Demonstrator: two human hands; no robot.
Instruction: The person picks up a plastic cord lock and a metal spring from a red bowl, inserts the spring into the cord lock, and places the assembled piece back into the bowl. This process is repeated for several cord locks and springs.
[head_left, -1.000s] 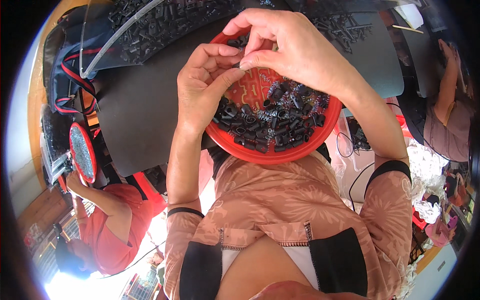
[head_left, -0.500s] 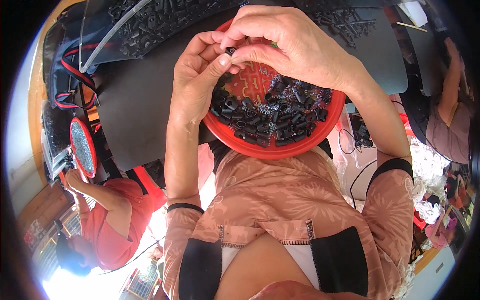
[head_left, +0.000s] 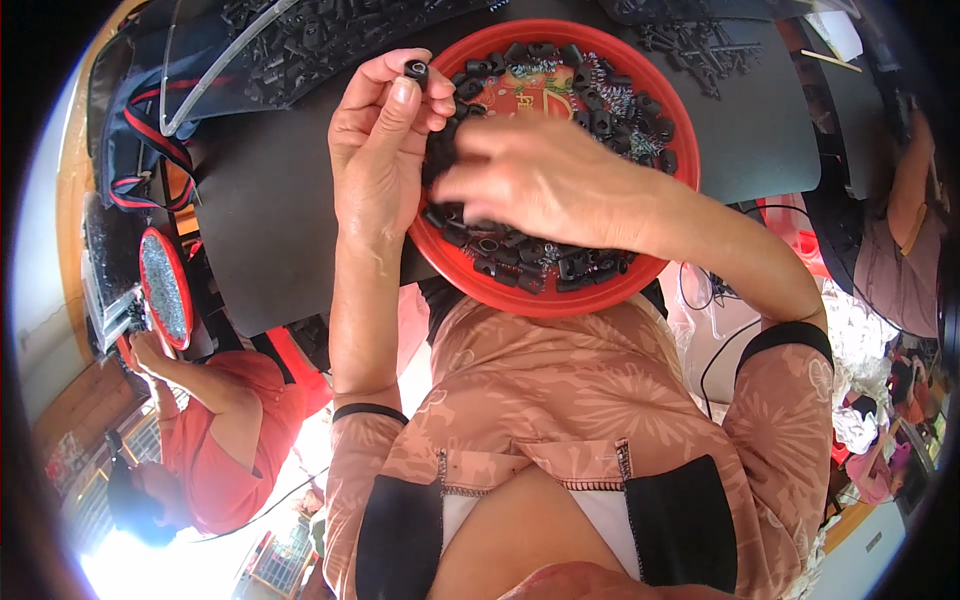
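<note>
A small black plastic barrel point(head_left: 417, 70), like the body of a cord lock, is pinched between the thumb and fingers of my left hand point(head_left: 382, 140). Its round open end shows at the top. My left hand is held up over the left rim of a round red tray point(head_left: 690, 130). Low over that tray, my right hand point(head_left: 530, 180) is smeared by motion, so its fingers and anything in them cannot be made out. Loose black barrels point(head_left: 515, 275) and thin metal springs point(head_left: 620, 100) lie around the patterned tray bottom, partly hidden by my right hand.
Beneath the tray is a dark tabletop point(head_left: 265, 230). Black parts are heaped at the back left point(head_left: 300, 50), with black pins point(head_left: 705, 50) at the back right. People work on both sides; a red-rimmed tray of metal pieces point(head_left: 165, 285) stands by the left person point(head_left: 225, 430).
My right hand has come away from my left and dropped toward me, over the tray's parts. My left hand has shifted slightly left, still gripping the barrel. More of the tray's far side now shows.
</note>
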